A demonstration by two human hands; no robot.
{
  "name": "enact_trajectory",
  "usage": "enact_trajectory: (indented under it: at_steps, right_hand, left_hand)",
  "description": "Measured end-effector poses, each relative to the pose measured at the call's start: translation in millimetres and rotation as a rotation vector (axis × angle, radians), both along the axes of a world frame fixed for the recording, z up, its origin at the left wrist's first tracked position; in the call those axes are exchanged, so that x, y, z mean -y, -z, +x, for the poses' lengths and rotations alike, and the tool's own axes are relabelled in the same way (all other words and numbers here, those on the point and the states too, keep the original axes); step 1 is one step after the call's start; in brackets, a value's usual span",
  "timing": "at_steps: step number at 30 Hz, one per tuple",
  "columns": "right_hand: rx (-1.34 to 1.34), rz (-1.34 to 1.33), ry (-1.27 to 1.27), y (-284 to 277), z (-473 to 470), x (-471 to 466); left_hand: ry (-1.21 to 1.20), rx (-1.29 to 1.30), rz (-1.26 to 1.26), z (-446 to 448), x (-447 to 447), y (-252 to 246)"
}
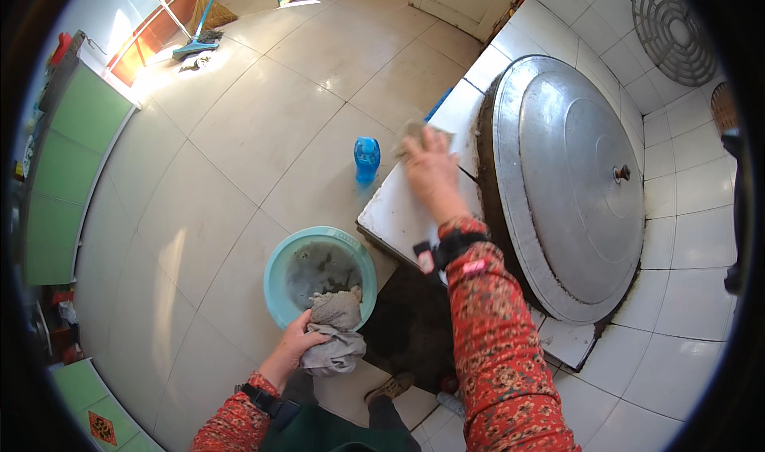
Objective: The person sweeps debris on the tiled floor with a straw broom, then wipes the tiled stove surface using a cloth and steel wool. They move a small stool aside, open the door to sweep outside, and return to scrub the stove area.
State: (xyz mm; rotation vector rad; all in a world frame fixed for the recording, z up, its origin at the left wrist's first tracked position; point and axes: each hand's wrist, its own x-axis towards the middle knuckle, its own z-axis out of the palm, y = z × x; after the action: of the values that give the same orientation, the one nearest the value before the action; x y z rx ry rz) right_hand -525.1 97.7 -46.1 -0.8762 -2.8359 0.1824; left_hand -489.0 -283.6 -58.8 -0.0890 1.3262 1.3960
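My right hand [435, 180], slightly blurred, presses a greyish-brown cloth or sponge [411, 131] flat on the white tiled top [391, 210] of a stove. Just beside that hand is a large round metal lid [568, 195] with a small knob [623, 173], covering the stove's opening. With my left hand [291, 347] I grip a bunched grey cloth [336, 353] at the near rim of a light-blue plastic basin [276, 278]. Murky grey water [317, 266] fills the basin's bottom. The fingertips of my left hand are partly hidden by the cloth.
A blue plastic bottle [366, 160] stands on the tiled floor [215, 159] by the stove's corner. Green-fronted cabinets [66, 177] line the left. A broom [212, 12] and a blue-handled sweeper [196, 46] lean at the far wall. Below the ledge is a dark floor patch [406, 326].
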Motion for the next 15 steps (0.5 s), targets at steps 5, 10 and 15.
enact_trajectory:
  at_steps: [5, 10, 15]
  right_hand:
    - [-0.188, -0.075, -0.236, 10.4, 69.8, 84.6]
    - [-0.115, -0.018, -0.113, -15.3, 186.7, 88.6]
    - [-0.077, 0.031, -0.034, -26.6, 220.0, 92.5]
  left_hand:
    - [-0.11, 0.022, 0.062, 38.9, -0.4, 11.7]
    - [-0.332, 0.129, 0.041, 83.9, 9.1, 20.8]
    - [-0.385, 0.256, 0.063, 105.7, 8.5, 67.1]
